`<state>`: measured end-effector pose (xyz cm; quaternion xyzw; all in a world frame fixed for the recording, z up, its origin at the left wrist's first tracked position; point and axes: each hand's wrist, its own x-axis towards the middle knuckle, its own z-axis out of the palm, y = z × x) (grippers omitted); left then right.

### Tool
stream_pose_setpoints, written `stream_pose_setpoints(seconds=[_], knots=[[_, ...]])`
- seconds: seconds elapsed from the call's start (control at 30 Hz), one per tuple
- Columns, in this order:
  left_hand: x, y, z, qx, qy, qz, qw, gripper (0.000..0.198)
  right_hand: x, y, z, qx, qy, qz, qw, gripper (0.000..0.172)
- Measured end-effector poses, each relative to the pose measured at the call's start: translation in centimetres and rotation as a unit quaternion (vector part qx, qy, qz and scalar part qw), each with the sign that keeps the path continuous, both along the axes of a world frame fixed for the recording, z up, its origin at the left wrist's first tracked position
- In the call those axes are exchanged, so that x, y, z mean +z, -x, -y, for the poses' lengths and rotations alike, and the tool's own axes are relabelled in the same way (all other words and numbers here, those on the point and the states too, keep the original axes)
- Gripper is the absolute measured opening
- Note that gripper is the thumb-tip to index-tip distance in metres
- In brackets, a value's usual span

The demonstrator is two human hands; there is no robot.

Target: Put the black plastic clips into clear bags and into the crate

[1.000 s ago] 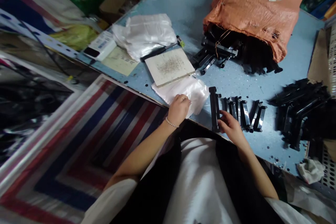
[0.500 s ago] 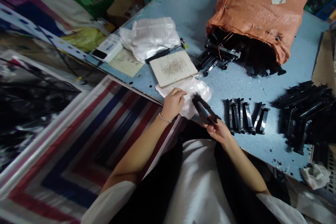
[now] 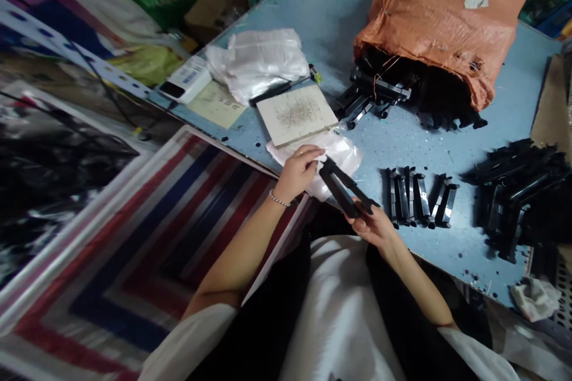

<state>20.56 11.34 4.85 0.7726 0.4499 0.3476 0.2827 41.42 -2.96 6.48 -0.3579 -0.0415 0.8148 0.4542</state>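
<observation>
My right hand (image 3: 374, 224) grips two long black plastic pieces (image 3: 340, 192) by their near ends. They slant away from me, side by side with a narrow gap between them. Their far ends reach the fingertips of my left hand (image 3: 300, 171), which is closed in a pinch at the edge of a thin clear plastic bag (image 3: 347, 152). This bag lies on the table under the pieces, partly beneath a pale square board (image 3: 297, 113). To the right of my right hand, several matching black pieces (image 3: 420, 196) are laid out in a row.
An orange woven sack (image 3: 442, 12) with black pieces spilling from its mouth sits at the back. A heap of black pieces (image 3: 518, 184) is at the right. Back left are a stack of plastic bags (image 3: 263, 59), a white device (image 3: 186, 80) and a paper slip (image 3: 218, 106).
The far ends of the two black pieces have swung left to meet my left fingertips. My left hand has moved slightly right and away from me, and white film shows at its fingertips.
</observation>
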Motion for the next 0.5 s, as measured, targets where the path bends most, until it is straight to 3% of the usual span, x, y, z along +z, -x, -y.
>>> stream_pose_setpoints(seconds=[0.17, 0.27, 0.33, 0.4, 0.5], knots=[[2.7, -0.8, 4.5, -0.138, -0.098, 0.016, 0.985, 0.059, -1.5, 0.9, -1.9, -0.007, -0.028, -0.029, 0.999, 0.033], [3.8, -1.7, 7.7, -0.215, -0.101, 0.03, 0.971, 0.069, -1.1, 1.3, -2.4, -0.035, -0.077, 0.091, 0.992, 0.028], [4.4, -2.3, 9.2, -0.213, -0.097, 0.023, 0.972, 0.068, 0.0, 1.7, -2.2, -0.027, -0.128, 0.241, 0.962, 0.022], [5.3, -2.2, 10.4, -0.188, -0.101, 0.004, 0.977, 0.066, 1.5, 1.9, -1.5, 0.003, -0.197, 0.38, 0.904, 0.016], [7.2, 0.2, 11.9, -0.145, -0.082, -0.022, 0.986, 0.045, 4.2, 1.3, -0.1, 0.113, -0.306, 0.434, 0.84, 0.023]])
